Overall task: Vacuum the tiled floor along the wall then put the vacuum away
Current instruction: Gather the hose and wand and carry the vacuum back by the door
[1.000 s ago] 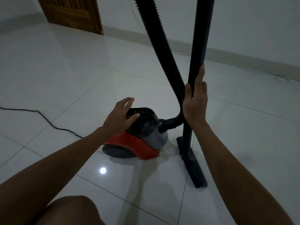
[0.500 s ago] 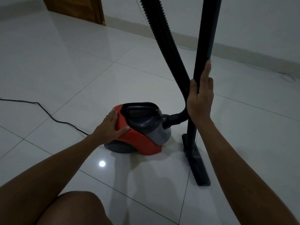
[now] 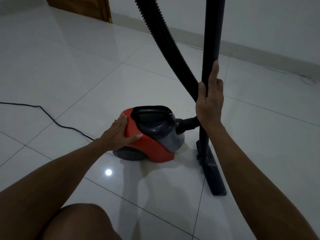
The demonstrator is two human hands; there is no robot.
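Note:
A small red and grey canister vacuum (image 3: pixel 155 146) sits on the white tiled floor (image 3: pixel 69 75). My left hand (image 3: pixel 121 132) presses flat on its red rear shell, fingers straight, thumb spread along the side. The black wand (image 3: pixel 210 49) stands upright to the right, its floor head (image 3: pixel 213 172) flat on the tiles. My right hand (image 3: pixel 210 101) holds the wand at mid height, thumb on the left side and fingers along the right. A ribbed black hose (image 3: pixel 166 49) runs from the vacuum's front up out of view.
A black power cord (image 3: pixel 52 118) trails across the floor from the left edge toward the vacuum's rear. The wall with its skirting (image 3: pixel 259 54) runs along the far right. A wooden door (image 3: pixel 83 6) stands at the top left. My knee (image 3: pixel 81 222) is at the bottom.
My left hand came down from above the vacuum's handle onto the red rear shell and now lies flat on it. The right hand has stayed on the wand.

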